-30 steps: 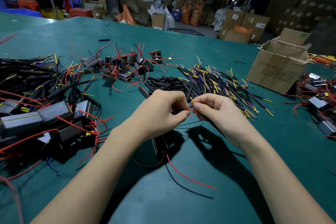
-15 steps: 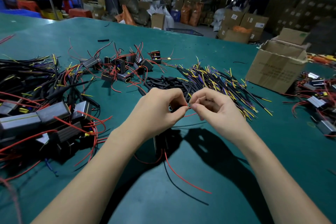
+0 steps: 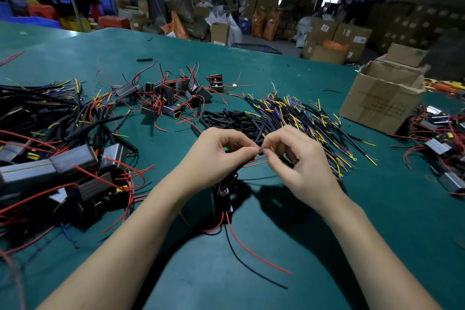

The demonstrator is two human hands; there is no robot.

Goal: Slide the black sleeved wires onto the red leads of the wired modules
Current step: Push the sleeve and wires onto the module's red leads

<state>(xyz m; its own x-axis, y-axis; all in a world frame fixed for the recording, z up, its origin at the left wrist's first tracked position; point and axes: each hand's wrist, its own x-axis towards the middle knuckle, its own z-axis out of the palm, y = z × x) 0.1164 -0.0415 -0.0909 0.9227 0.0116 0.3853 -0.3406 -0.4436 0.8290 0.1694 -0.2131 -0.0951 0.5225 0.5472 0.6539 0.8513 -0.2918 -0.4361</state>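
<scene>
My left hand [image 3: 216, 156] pinches a thin red lead [image 3: 254, 163] between thumb and forefinger. That lead belongs to a small black module [image 3: 222, 199] hanging below my hands, above the green table [image 3: 377, 221]. My right hand [image 3: 302, 161] pinches a black sleeved wire [image 3: 286, 160] with a yellow tip, its end meeting the red lead at my fingertips. More red and black leads trail from the module toward me. Loose black sleeved wires with yellow and blue ends [image 3: 302, 118] lie piled just behind my hands.
A heap of modules with sleeved wires [image 3: 57, 156] fills the left. Unsleeved modules with red leads [image 3: 168, 98] lie behind, short black tubes [image 3: 234, 121] beside them. A cardboard box [image 3: 382, 98] stands right, more modules [image 3: 442, 148] at the far right edge.
Both hands have drawn closer together and risen slightly. The sleeved wire's end now meets the red lead at my fingertips.
</scene>
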